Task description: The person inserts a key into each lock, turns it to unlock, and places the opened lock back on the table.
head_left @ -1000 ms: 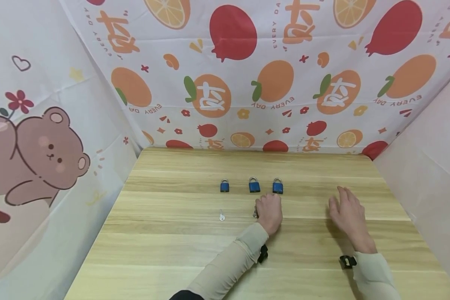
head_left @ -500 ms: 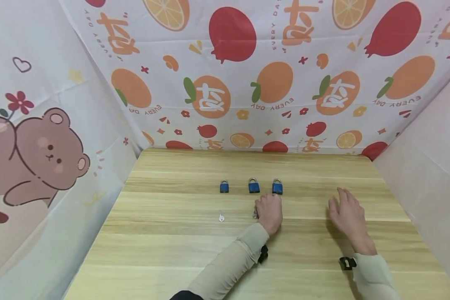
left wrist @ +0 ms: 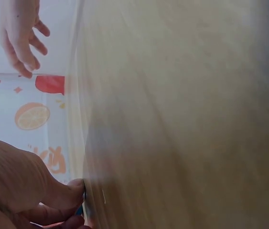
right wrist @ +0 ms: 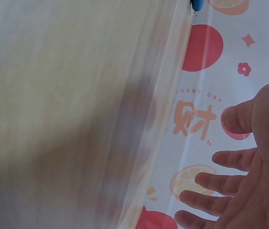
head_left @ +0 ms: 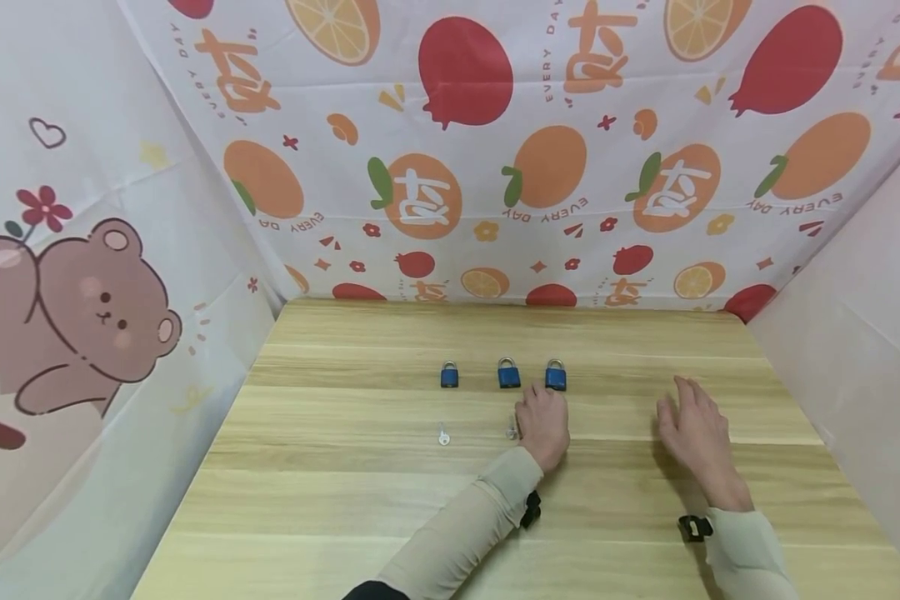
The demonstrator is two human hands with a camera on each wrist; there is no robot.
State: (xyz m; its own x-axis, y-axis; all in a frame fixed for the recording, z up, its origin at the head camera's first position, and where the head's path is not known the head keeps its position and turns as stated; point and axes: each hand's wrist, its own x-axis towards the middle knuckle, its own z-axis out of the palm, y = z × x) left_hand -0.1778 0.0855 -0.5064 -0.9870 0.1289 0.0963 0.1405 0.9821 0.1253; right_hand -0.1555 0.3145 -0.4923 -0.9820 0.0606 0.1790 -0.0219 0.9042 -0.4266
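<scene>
On the left, a small blue padlock with a silver metal loop (head_left: 449,378) is sitting on the pale, stripy wooden table (head_left: 307,500), and its loop is pointing away from me. A little flat silver metal key (head_left: 444,438) is lying in line with it, nearer to me, maybe so the two are looking like a pair. Next, a middle blue padlock (head_left: 509,377) is sitting in the same row. A small silver thing like a key (head_left: 512,432) is lying on my side of it, and my left hand (head_left: 545,425) is partly hiding it. That hand is reaching across with its knuckles up and its fingers bending down. My thumb and fingers are making a narrow bunch, but I can't tell if they are holding anything. Just past them, a third blue padlock (head_left: 556,379) is sitting, I think to make the row tidy. On the far right, my right hand (head_left: 696,437) is hovering over the wood, holding nothing, its fingers spreading apart. I guess it is waiting out of the way.
</scene>
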